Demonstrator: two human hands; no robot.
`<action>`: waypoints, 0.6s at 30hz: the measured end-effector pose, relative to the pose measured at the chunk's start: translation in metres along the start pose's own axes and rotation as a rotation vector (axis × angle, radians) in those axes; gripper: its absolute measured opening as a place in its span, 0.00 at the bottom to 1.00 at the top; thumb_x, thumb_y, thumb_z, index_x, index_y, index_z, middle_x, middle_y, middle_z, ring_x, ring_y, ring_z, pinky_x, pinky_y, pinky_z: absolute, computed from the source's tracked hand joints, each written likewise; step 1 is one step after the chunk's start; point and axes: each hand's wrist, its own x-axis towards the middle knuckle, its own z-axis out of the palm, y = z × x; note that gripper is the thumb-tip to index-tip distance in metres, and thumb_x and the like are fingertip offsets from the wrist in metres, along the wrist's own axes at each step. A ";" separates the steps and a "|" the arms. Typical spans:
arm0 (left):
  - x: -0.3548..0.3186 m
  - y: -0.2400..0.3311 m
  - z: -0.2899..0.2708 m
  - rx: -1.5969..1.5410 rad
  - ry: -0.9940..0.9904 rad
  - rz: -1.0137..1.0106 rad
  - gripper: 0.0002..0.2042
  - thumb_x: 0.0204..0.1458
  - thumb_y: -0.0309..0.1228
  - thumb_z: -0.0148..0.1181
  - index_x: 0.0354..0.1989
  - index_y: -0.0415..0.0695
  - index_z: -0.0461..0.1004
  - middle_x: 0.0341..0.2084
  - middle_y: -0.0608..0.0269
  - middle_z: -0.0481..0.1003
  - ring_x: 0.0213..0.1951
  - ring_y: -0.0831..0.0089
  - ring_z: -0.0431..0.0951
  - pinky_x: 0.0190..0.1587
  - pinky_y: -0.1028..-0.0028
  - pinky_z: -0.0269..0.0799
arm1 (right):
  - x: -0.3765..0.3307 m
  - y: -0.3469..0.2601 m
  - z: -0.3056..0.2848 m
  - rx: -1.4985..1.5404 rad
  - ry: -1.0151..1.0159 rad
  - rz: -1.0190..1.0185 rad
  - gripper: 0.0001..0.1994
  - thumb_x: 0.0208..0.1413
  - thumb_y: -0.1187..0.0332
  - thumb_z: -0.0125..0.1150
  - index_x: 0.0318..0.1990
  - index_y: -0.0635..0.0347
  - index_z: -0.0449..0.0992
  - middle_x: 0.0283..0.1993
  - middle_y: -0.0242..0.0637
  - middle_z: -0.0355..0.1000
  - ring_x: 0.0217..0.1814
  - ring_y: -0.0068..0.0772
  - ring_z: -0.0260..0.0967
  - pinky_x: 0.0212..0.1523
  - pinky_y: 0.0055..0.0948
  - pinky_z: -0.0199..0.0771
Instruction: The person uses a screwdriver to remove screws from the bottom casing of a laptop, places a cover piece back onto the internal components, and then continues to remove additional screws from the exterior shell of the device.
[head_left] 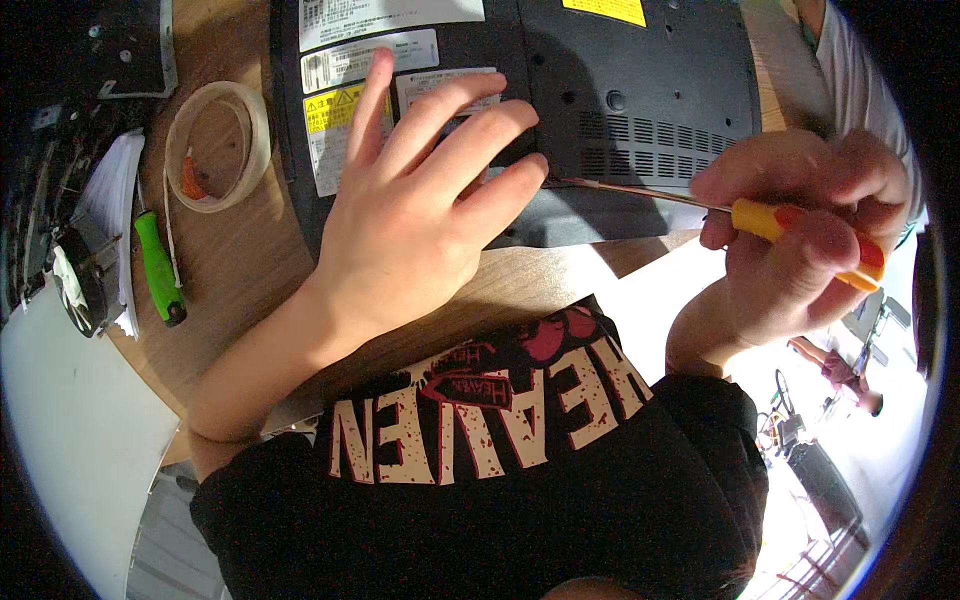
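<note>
A black laptop (690, 70) lies upside down on the table, with white and yellow labels and vent slots on its underside. My left hand (410, 215) rests on it with the fingers spread, over the labels, holding nothing. My right hand (762, 290) is closed around the yellow and orange handle of a screwdriver (755, 216). Its thin shaft points left, and the tip reaches the laptop's near edge beside my left fingertips. Whether the tip sits in a screw is too small to tell.
On the wooden table (235, 270) at the left lie a green-handled screwdriver (156, 265) and a roll of pale tape (262, 150). White papers (118, 190) and dark device parts (60, 130) crowd the far left. Another person (840, 375) shows in the background at right.
</note>
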 end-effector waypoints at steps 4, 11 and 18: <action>-0.001 0.003 0.000 0.048 -0.018 0.013 0.12 0.43 0.24 0.55 0.36 0.49 0.78 0.45 0.65 0.73 0.54 0.63 0.69 0.61 0.48 0.52 | 0.005 -0.008 0.011 -0.022 0.012 -0.074 0.36 0.54 0.36 0.44 0.58 0.58 0.52 0.10 0.38 0.61 0.10 0.22 0.58 0.08 0.19 0.51; -0.004 0.003 -0.001 0.040 -0.010 0.020 0.12 0.43 0.24 0.54 0.37 0.48 0.77 0.46 0.65 0.72 0.55 0.63 0.68 0.62 0.49 0.53 | 0.019 0.010 -0.020 0.376 -0.370 -0.222 0.29 0.61 0.43 0.39 0.54 0.61 0.61 0.27 0.53 0.71 0.19 0.33 0.72 0.15 0.21 0.72; -0.002 0.000 -0.001 -0.049 -0.004 -0.002 0.11 0.42 0.23 0.57 0.35 0.48 0.78 0.45 0.66 0.71 0.55 0.64 0.67 0.63 0.49 0.53 | 0.009 -0.016 -0.022 0.112 -0.176 -0.095 0.17 0.55 0.56 0.61 0.40 0.63 0.71 0.32 0.45 0.74 0.21 0.22 0.69 0.19 0.14 0.68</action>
